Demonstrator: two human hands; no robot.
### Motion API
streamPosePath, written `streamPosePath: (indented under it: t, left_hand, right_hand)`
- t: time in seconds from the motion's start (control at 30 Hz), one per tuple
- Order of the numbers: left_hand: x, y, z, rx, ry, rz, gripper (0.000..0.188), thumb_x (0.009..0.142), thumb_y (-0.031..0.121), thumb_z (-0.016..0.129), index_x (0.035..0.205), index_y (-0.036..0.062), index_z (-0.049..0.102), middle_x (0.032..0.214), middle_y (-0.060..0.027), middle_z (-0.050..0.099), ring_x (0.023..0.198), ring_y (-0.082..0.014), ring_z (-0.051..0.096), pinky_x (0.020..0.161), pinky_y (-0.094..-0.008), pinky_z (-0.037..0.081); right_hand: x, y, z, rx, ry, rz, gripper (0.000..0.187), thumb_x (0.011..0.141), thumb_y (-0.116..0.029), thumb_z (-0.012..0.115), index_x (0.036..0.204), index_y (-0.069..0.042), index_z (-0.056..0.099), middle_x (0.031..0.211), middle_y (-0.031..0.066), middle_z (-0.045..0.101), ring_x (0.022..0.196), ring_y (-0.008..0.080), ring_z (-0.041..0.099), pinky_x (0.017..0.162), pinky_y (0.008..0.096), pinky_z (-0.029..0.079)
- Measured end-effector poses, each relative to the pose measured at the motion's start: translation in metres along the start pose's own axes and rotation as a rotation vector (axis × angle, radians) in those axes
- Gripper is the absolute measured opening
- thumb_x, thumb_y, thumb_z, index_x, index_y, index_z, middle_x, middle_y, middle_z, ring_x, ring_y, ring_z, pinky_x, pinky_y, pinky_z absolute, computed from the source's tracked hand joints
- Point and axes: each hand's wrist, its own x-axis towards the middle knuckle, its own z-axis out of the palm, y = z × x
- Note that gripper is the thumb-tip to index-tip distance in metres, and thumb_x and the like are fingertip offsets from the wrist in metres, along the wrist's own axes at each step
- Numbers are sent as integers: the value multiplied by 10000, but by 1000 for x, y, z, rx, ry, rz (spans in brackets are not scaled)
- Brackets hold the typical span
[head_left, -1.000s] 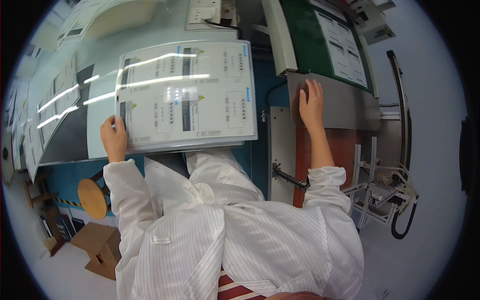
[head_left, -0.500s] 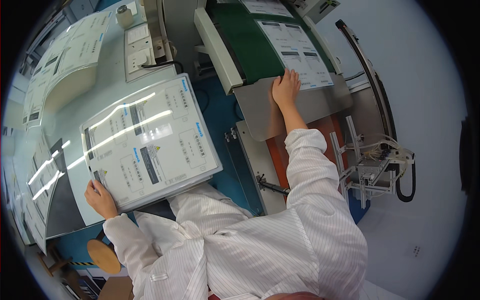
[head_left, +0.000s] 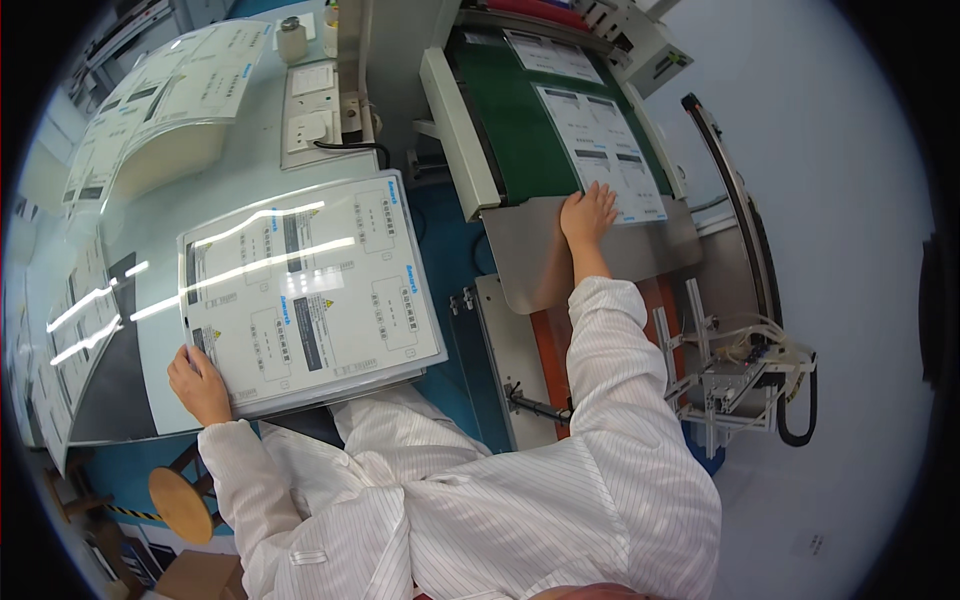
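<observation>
the left hand [head_left: 200,385], half curled, met the near left corner of a flat, rectangular stack of glossy sheets [head_left: 330,280]; whether it pinched the edge could not be told. the stack, slick as glass under streaks of light, lay on a smooth, pale, shiny table [head_left: 235,170]. the right hand [head_left: 588,213] was palm down, fingers extended and slightly parted, closed around nothing; its fingertips were at the near left corner of a thin printed sheet [head_left: 600,145], though firm pressure could not be judged. that sheet lay mostly on a matte green belt [head_left: 505,150], its near end over a brushed grey metal plate [head_left: 560,265] with a rounded corner. on the table's far left, more glossy sheets [head_left: 170,85] bowed in a soft curve.
</observation>
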Motion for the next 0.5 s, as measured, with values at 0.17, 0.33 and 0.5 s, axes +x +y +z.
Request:
streamPosePath:
  t: [0.17, 0.33, 0.5]
  left_hand:
    - [-1, 2, -2, -12, 11, 11, 345, 965, 254, 493, 1154, -20, 586, 1148, -180, 565, 1059, -332, 525, 931, -416, 426]
    - [-4, 0, -3, -10, 19, 11, 332, 952, 252, 510, 1137, -10, 595, 1128, -168, 572, 1044, -325, 528, 918, -412, 431]
    - [-3, 6, -2, -17, 8, -9, 328, 952, 252, 507, 1137, -2, 600, 1129, -161, 574, 1045, -321, 530, 922, -410, 430]
  right_hand:
    - [2, 16, -3, -21, -70, 43, 552, 941, -317, 421, 1378, 20, 410, 1473, 234, 342, 1409, 384, 233, 1137, 545, 147]
    - [4, 27, -8, -118, -82, 34, 623, 932, -452, 470, 1372, -12, 437, 1428, 198, 425, 1373, 366, 311, 1113, 574, 201]
    - [26, 32, -29, -259, -220, -151, 555, 911, -453, 516, 1257, -21, 545, 1296, 201, 543, 1307, 367, 397, 1079, 580, 254]
